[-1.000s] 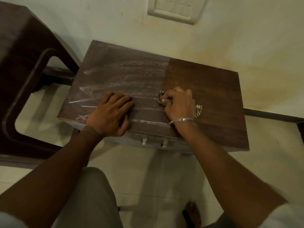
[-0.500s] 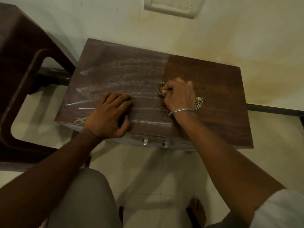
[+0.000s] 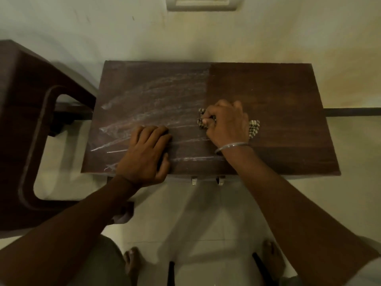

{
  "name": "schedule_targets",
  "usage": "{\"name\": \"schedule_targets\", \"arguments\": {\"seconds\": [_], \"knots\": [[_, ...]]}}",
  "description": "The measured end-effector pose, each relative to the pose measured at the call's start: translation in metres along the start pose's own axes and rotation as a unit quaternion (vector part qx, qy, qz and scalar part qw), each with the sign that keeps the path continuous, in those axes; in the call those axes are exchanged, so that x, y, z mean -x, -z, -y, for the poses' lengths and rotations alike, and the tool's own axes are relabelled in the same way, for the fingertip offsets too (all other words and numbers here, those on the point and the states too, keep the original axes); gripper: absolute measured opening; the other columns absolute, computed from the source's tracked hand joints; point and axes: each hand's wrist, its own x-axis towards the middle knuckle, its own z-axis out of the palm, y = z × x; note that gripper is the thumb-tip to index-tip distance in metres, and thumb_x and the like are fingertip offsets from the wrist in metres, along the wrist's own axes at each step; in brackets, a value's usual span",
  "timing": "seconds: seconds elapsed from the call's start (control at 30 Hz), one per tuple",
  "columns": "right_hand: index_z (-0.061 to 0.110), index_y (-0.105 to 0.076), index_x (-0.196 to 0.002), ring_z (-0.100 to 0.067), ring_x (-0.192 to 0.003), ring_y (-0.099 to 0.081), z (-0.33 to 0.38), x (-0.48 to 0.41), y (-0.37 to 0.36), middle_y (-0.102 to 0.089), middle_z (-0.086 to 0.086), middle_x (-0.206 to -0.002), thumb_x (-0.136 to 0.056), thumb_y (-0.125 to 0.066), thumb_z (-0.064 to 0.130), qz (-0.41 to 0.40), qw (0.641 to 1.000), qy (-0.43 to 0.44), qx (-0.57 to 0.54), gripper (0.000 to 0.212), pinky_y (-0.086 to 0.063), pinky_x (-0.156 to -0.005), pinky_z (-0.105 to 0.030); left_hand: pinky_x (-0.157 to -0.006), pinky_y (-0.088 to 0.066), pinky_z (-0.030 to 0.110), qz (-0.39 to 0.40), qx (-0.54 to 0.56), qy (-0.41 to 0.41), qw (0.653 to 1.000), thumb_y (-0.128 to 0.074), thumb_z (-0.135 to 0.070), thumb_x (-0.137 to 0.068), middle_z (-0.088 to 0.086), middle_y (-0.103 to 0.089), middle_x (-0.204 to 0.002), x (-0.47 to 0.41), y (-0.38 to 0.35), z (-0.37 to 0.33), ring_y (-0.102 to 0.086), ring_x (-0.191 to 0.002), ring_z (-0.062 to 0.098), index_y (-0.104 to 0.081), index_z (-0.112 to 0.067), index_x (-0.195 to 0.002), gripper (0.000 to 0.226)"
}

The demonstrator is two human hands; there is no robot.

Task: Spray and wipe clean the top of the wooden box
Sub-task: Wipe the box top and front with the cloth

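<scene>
The dark wooden box (image 3: 278, 96) stands against the wall in the head view. Its left half is dull with whitish streaks; its right half looks darker and cleaner. My right hand (image 3: 226, 122) presses a checked cloth (image 3: 254, 129) onto the lid near the middle, right at the edge of the streaked part, fingers closed around it. My left hand (image 3: 147, 153) lies flat on the lid's front left part, fingers together, holding nothing. No spray bottle is in view.
A dark brown plastic chair (image 3: 24, 120) stands close to the box's left side. Two metal latches (image 3: 206, 180) hang at the box's front edge. My bare feet (image 3: 132, 263) are on the tiled floor below. A switch plate (image 3: 201, 3) is on the wall.
My right hand with the cloth has slid away from me, toward the wall, along the edge of the streaked part. The left hand has stayed put. The camera has tilted further down.
</scene>
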Motion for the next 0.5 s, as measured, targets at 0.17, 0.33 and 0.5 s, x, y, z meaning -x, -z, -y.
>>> {"name": "schedule_targets", "arguments": {"seconds": [0.17,0.33,0.5], "knots": [[0.028,-0.069,-0.081,-0.024,-0.097,-0.045,0.003,0.025,0.000,-0.059,0.009,-0.098,-0.085,-0.067,0.022,-0.026,0.999,-0.027,-0.011,0.008,-0.036,-0.073,-0.036,-0.104,-0.036,0.056,-0.018,0.000,-0.003,1.000,-0.042,-0.037,-0.088,0.018,-0.059,-0.128,0.002,-0.002,0.001,-0.053,-0.118,0.039,-0.062,-0.003,-0.122,0.052],[0.031,-0.068,-0.080,-0.019,-0.093,-0.043,0.002,0.079,0.000,-0.058,0.014,-0.095,-0.084,-0.065,0.020,-0.007,1.000,-0.015,0.007,0.011,-0.035,-0.071,-0.033,-0.104,-0.035,0.054,-0.027,-0.014,0.001,1.000,-0.039,-0.038,-0.088,0.018,-0.060,-0.127,0.005,-0.002,-0.001,-0.054,-0.114,0.038,-0.062,-0.004,-0.120,0.052],[0.033,-0.069,-0.085,-0.021,-0.095,-0.045,0.003,0.050,0.000,-0.059,0.013,-0.098,-0.083,-0.068,0.021,-0.005,1.000,-0.013,0.024,0.012,-0.037,-0.073,-0.033,-0.105,-0.035,0.055,-0.033,-0.008,0.005,0.999,-0.041,-0.037,-0.088,0.017,-0.061,-0.127,0.006,-0.001,-0.002,-0.055,-0.113,0.037,-0.063,-0.004,-0.120,0.051]]}}
